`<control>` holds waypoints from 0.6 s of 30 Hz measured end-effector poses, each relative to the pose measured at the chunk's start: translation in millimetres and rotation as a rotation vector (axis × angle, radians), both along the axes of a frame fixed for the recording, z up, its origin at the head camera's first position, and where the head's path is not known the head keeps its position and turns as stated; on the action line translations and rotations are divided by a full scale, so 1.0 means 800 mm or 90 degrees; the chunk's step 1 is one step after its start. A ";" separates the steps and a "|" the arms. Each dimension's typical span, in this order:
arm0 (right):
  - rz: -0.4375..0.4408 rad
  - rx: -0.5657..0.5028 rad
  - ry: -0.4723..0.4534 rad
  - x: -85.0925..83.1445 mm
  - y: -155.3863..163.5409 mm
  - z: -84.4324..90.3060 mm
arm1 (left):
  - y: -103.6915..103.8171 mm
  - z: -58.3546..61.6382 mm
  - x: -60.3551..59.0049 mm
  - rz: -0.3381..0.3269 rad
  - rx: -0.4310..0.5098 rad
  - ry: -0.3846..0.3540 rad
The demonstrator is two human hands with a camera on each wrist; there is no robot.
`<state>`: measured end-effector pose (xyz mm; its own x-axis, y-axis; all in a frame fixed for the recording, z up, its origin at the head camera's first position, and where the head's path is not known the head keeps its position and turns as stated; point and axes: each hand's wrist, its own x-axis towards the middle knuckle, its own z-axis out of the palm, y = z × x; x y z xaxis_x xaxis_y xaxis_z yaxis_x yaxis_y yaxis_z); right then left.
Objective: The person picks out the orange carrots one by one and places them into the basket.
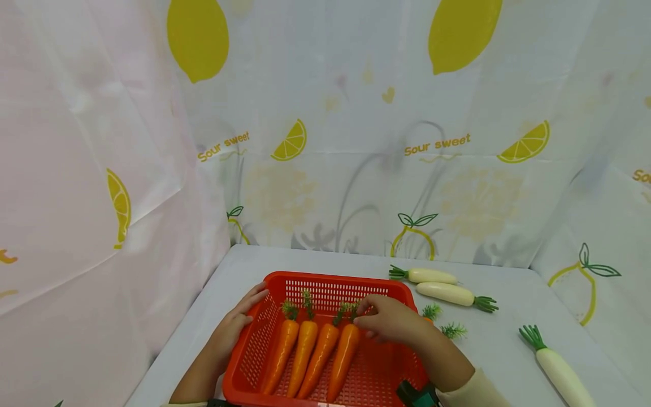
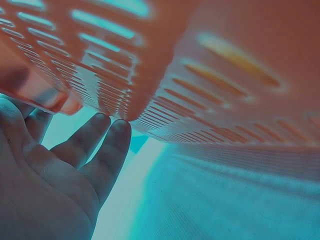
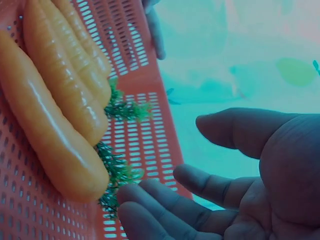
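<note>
A red plastic basket stands on the white table, holding several orange carrots laid side by side with their green tops toward the far wall. My left hand is at the basket's left side; in the left wrist view its extended fingertips touch the slotted wall. Over the right part of the basket is my right hand, close to the top of the rightmost carrot. In the right wrist view, its thumb and fingers are spread apart with nothing between them.
Two white radishes lie behind the basket on the right, and a third radish lies at the table's right side. Leafy carrot tops show beside the basket, partly hidden by my right arm. A lemon-print curtain surrounds the table.
</note>
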<state>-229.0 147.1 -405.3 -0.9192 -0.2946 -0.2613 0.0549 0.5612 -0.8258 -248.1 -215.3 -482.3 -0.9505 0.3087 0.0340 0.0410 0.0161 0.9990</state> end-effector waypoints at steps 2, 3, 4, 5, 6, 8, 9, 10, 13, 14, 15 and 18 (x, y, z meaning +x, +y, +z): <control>-0.005 -0.012 -0.002 0.002 0.002 0.002 | 0.000 0.000 0.000 0.001 0.000 0.000; -0.007 -0.020 -0.003 0.003 0.003 0.003 | 0.000 0.000 0.000 0.001 0.000 -0.001; -0.010 -0.027 -0.004 0.004 0.004 0.005 | 0.000 0.000 0.001 0.001 0.001 -0.002; -0.013 -0.033 -0.003 0.005 0.005 0.006 | 0.000 0.000 0.001 0.001 0.001 -0.001; -0.016 -0.039 -0.004 0.006 0.006 0.007 | 0.000 0.000 0.001 0.000 0.002 -0.001; -0.022 -0.047 -0.002 0.008 0.008 0.009 | 0.001 0.000 0.001 0.001 0.003 -0.002; -0.022 -0.049 -0.001 0.009 0.009 0.009 | 0.001 0.001 0.001 0.002 0.004 -0.003; -0.024 -0.051 0.001 0.009 0.010 0.009 | 0.001 0.001 0.001 0.003 0.004 -0.004; -0.028 -0.064 0.003 0.012 0.014 0.011 | 0.001 0.001 0.002 0.004 0.004 -0.003; -0.030 -0.070 0.002 0.013 0.016 0.012 | 0.001 0.001 0.002 0.002 0.003 -0.002; -0.032 -0.075 0.003 0.014 0.017 0.013 | 0.001 0.001 0.002 0.003 0.004 -0.002; -0.038 -0.086 0.004 0.017 0.022 0.015 | 0.002 0.002 0.002 0.006 0.002 -0.003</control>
